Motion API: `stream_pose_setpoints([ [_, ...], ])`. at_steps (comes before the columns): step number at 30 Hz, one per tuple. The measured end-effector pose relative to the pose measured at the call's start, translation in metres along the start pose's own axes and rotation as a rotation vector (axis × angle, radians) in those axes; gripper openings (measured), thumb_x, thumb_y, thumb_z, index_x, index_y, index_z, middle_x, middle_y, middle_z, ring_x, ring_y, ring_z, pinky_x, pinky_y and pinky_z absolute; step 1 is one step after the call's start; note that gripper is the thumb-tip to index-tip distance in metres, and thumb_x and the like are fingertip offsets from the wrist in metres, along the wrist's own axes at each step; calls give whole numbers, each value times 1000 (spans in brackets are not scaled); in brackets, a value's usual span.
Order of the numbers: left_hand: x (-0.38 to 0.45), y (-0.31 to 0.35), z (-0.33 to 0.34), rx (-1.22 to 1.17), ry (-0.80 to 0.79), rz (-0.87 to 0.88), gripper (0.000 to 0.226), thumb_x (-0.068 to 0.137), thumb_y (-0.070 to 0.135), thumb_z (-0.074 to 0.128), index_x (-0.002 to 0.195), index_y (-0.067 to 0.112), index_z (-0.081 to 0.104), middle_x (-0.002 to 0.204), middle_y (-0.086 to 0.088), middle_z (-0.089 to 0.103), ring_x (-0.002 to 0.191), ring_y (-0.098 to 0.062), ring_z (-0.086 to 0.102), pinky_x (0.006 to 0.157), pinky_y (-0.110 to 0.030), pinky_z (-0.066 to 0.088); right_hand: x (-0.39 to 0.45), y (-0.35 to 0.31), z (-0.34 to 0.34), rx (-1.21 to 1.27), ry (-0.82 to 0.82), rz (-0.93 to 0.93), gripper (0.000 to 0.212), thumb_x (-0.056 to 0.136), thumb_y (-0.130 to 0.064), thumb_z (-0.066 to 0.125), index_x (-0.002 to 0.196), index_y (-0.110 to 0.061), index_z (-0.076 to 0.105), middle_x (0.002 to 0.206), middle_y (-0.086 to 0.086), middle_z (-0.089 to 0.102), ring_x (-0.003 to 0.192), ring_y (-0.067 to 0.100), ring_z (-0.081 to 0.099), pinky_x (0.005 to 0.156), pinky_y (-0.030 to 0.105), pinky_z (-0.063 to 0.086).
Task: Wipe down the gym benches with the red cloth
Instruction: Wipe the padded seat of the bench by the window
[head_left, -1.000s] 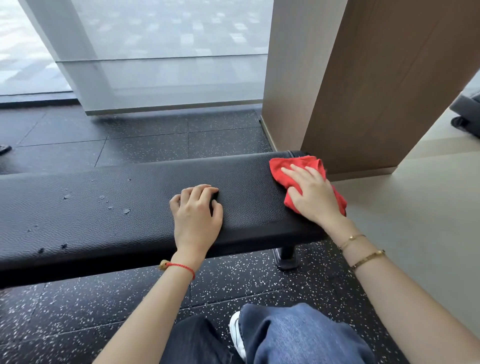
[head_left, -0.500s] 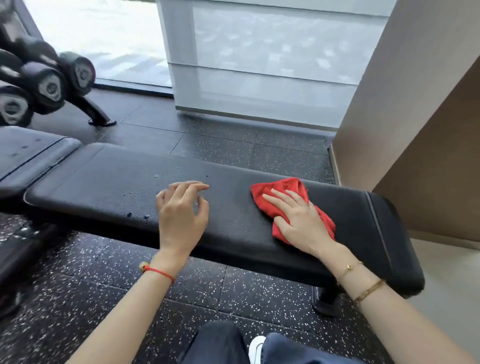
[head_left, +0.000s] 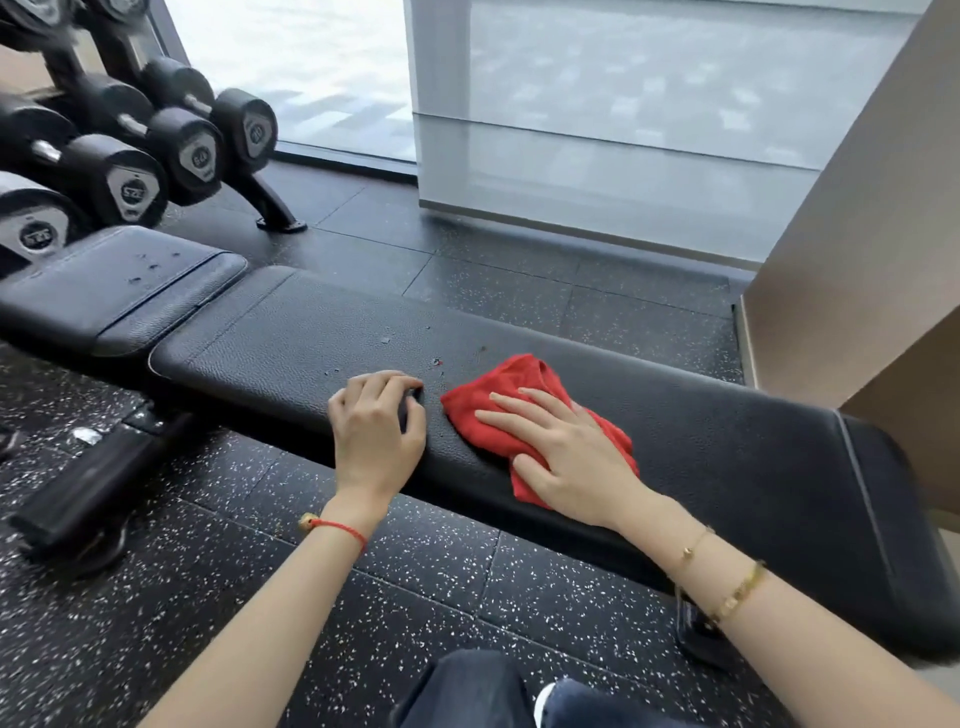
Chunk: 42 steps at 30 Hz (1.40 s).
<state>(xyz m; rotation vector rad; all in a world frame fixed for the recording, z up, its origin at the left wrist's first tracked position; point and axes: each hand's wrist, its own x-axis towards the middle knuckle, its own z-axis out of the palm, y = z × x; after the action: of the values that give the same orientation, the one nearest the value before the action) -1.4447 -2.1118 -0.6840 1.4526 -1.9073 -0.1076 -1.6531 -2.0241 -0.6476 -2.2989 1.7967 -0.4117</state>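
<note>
Fingers (head_left: 506, 402) of the right hand (head_left: 566, 452) lie straight and spread, pressing the red cloth (head_left: 519, 384) flat on the black bench (head_left: 727, 447) pad, midway along its length and toward its near edge. Just beside the cloth, the left hand (head_left: 376, 434) rests at the near edge with fingers curled together onto the pad, holding nothing. Small flecks dot the pad beyond both hands.

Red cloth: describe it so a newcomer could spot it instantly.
Find the long black bench running across the middle of the view. On its top, right of centre, the red cloth lies crumpled under the right hand. It is the only bright red fabric there.
</note>
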Motion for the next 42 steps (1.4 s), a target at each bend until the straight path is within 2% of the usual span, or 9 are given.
stream_pose_setpoints([
  [3,-1,-2,7,-6,29,-11,21,85,20,54,99,21,69,107,6,68,109,-23,58,99,-41,33,-1,27,-9,-24,40,115,57,86,-35,40,142,-44,39,153,-21,32,145,13,22,118,44,19],
  [9,-3,-1,12,23,77,-12,18,85,21,55,95,24,70,102,9,68,107,-21,58,102,-41,26,71,32,-2,-70,94,357,50,94,-36,44,144,-42,38,156,-17,30,146,17,21,119,41,14],
  [16,-3,-4,12,6,74,4,20,84,19,57,97,23,71,102,8,69,109,-22,59,104,-41,25,44,-4,11,-34,3,63,59,85,-39,36,144,-46,35,155,-21,29,146,14,21,118,44,17],
  [20,-4,-4,9,0,60,1,22,85,21,54,99,24,71,103,9,69,111,-21,57,104,-41,25,54,22,1,-47,48,170,54,91,-32,45,143,-44,38,154,-19,31,145,14,23,118,41,19],
  [24,-3,-1,9,-9,44,-3,22,85,20,54,99,23,71,103,8,69,111,-22,57,104,-44,27,98,24,-1,-75,52,322,50,95,-35,43,144,-42,37,156,-17,29,146,18,22,119,43,15],
  [28,-2,-2,9,-15,50,-4,18,84,15,62,98,22,71,101,7,69,108,-24,59,103,-43,27,112,-6,12,-38,14,212,52,93,-35,43,144,-45,36,157,-18,27,146,17,20,118,47,14],
  [34,-2,-3,9,-22,47,1,19,83,14,63,98,21,71,102,6,69,109,-25,59,104,-43,27,63,6,5,-25,9,31,56,90,-27,48,143,-45,38,153,-20,32,144,13,23,118,40,19],
  [40,-2,-2,8,-43,51,8,19,85,15,60,99,21,72,103,7,69,110,-24,58,105,-44,27,81,35,-4,-91,93,365,50,94,-36,46,143,-42,39,155,-15,32,145,17,24,119,43,18],
  [42,-3,-2,9,-46,52,4,19,85,15,60,99,20,72,103,6,70,110,-24,58,105,-45,28,87,24,0,-99,87,383,51,94,-37,44,144,-42,37,156,-15,29,145,18,22,118,43,16],
])
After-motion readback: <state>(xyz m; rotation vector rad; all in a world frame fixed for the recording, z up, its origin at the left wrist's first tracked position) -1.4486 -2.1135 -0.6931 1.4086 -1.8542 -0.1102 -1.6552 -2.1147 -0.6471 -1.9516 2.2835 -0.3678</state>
